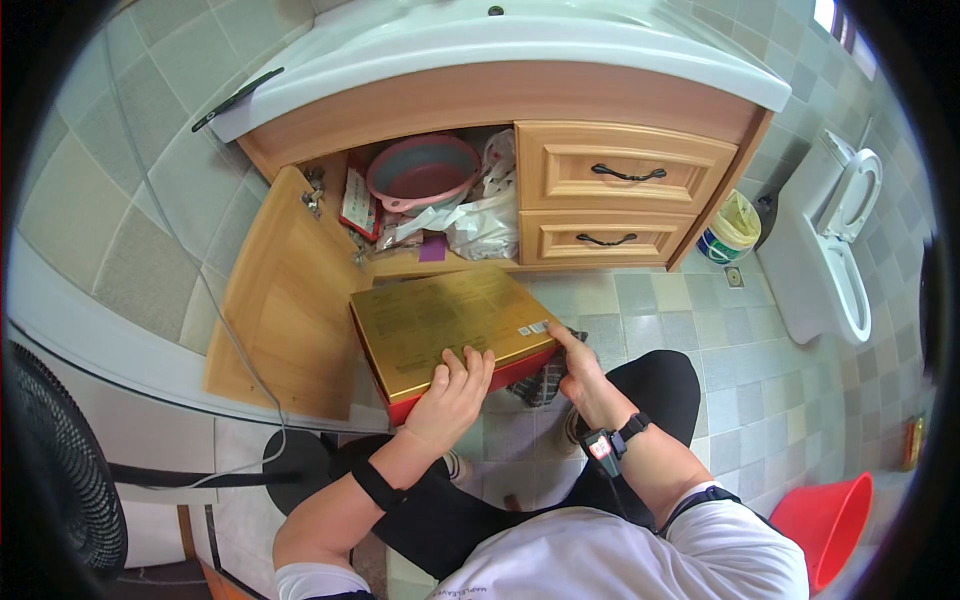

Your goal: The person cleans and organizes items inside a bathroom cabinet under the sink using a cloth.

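In front of the open cabinet (pixel 440 262) I hold a flat box (pixel 430 325) with a shiny gold top and red sides. My left hand (pixel 452 395) presses its curled fingers onto the top near the front edge. The right corner is gripped by my right hand (pixel 580 368), thumb on top and fingers hidden below. Partly under the box shows a dark patterned item (pixel 542 382) I cannot make out. Inside the cabinet sit a pink and grey basin (pixel 424 168), white plastic bags (pixel 485 225), a red and white packet (pixel 359 203) and a purple piece (pixel 432 248).
The cabinet's wooden door (pixel 285 300) stands swung out at the left. Two drawers (pixel 625 168) are closed beneath the white sink top (pixel 500 50). A bin (pixel 730 228) and a toilet (pixel 825 240) stand at right, a red bucket (pixel 825 525) nearer. A black fan (pixel 65 460) is at left.
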Tool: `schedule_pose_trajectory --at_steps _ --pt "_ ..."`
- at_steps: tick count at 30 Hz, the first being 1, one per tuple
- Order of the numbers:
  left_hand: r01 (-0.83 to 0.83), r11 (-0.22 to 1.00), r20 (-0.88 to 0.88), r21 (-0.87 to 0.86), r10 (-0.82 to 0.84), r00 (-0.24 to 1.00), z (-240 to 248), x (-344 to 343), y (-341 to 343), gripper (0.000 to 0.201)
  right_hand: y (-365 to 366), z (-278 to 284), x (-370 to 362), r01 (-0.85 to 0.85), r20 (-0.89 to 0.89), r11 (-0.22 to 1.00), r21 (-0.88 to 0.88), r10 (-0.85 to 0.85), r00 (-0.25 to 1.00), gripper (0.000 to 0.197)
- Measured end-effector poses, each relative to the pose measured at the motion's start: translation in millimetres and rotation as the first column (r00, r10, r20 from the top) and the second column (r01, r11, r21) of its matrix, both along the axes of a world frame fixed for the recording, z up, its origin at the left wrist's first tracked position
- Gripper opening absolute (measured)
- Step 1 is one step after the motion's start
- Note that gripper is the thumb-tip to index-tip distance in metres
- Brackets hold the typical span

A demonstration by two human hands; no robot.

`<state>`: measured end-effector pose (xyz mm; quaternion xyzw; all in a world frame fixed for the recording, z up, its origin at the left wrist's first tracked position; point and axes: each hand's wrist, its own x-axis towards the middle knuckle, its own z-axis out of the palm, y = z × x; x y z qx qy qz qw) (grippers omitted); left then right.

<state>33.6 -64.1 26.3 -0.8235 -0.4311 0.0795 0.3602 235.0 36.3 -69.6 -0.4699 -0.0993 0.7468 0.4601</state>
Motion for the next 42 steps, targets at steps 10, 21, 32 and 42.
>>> schedule_pose_trajectory --at_steps 10,21,32,42 --pt "-0.539 0.829 0.942 -0.149 0.285 0.178 18.2 -61.8 -23.1 0.075 1.5 23.8 21.8 -0.010 -0.047 0.976 0.219 0.021 0.999 0.046" --pt "0.305 0.910 0.187 -0.280 0.364 -0.912 -30.5 -57.0 -21.9 0.053 18.1 62.7 40.4 0.005 0.403 0.831 0.556 -0.275 0.873 0.019" --pt "0.208 0.940 0.431 -0.271 0.311 -0.847 -50.1 -4.3 -22.1 0.058 -49.4 97.9 -58.9 -0.922 0.837 -0.074 0.381 -0.397 0.378 0.046" --pt "0.191 0.955 0.448 -0.227 0.276 -0.850 -9.1 -16.7 -47.3 0.068 16.7 32.9 -14.5 -0.680 0.794 0.464 0.567 -0.529 0.300 0.040"
